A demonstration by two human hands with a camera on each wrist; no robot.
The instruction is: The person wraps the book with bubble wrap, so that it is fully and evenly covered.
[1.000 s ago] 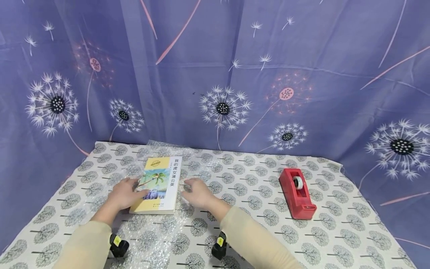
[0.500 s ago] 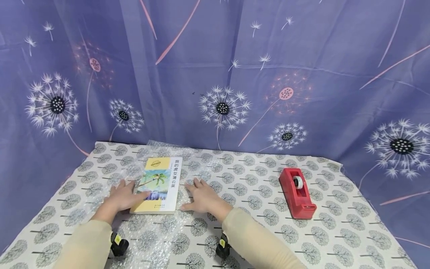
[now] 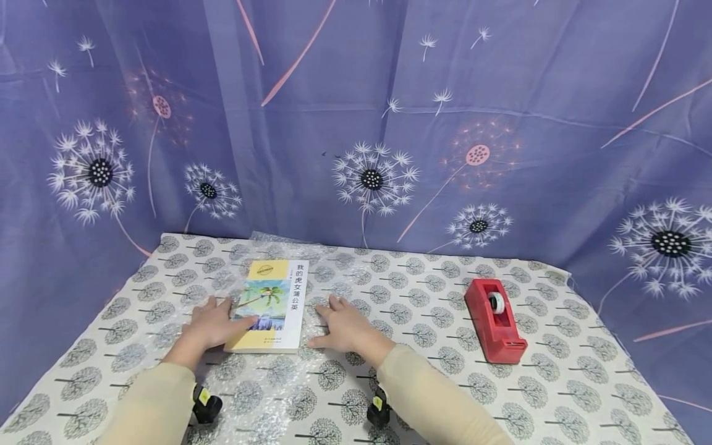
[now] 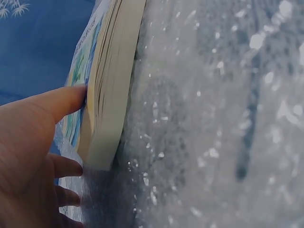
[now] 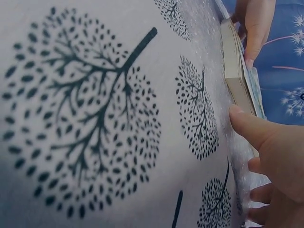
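Note:
A paperback book (image 3: 272, 306) with a palm tree on its cover lies flat on a sheet of bubble wrap (image 3: 267, 411). My left hand (image 3: 210, 326) is at its left side, the thumb resting on the cover and the other fingers spread along the edge. In the left wrist view, the left thumb (image 4: 69, 100) extends over the cover beside the page block (image 4: 114, 85). My right hand (image 3: 347, 327) lies just right of the book, fingers spread, holding nothing. Whether the right thumb (image 5: 249, 126) touches the book's edge, I cannot tell.
A red tape dispenser (image 3: 495, 324) with a small roll of tape stands to the right on the tree-patterned tablecloth (image 3: 423, 377). Behind the table hangs a purple dandelion-print curtain (image 3: 300, 154). Black wrist cameras (image 3: 207, 405) sit low beneath the sleeves.
My right hand's fingers have spread from a more bent pose, and the hand is slightly farther from the book. The book and left hand have shifted slightly right; the view shifted a little too.

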